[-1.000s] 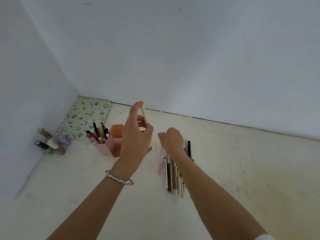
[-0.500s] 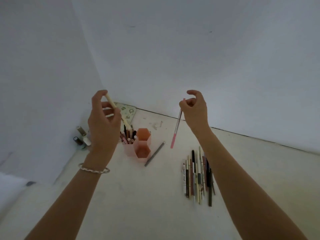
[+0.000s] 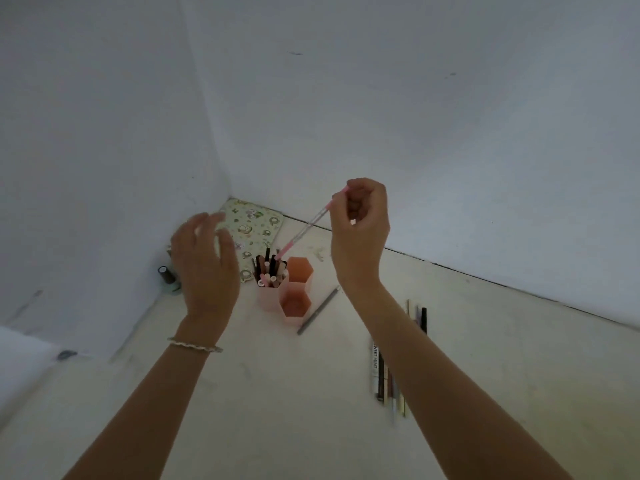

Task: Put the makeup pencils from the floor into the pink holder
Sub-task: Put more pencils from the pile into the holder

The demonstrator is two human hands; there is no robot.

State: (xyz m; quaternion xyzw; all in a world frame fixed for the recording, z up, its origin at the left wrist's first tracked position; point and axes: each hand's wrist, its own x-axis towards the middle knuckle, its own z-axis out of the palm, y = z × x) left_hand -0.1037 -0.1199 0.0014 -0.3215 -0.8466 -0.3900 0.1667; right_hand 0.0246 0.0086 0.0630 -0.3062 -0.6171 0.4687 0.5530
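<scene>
The pink holder [image 3: 268,301] stands on the floor near the corner, with three hexagonal cells. Its left cell is full of pencils [image 3: 268,271]; the other two look empty. My right hand [image 3: 360,230] pinches the top of a pink pencil [image 3: 304,230] that slants down, its lower tip at the full cell's mouth. To the left of the holder, my left hand [image 3: 204,268] hovers with fingers spread and nothing in it. A grey pencil [image 3: 318,310] lies on the floor right of the holder. Partly behind my right forearm lies a row of several pencils [image 3: 382,372].
A floral pouch [image 3: 252,230] lies in the corner behind the holder. Small bottles [image 3: 166,275] stand by the left wall, partly hidden by my left hand. White walls close the corner at left and back.
My left hand has let go of the cream pencil and opened beside the holder. My right hand has carried the pink pencil over to the full cell.
</scene>
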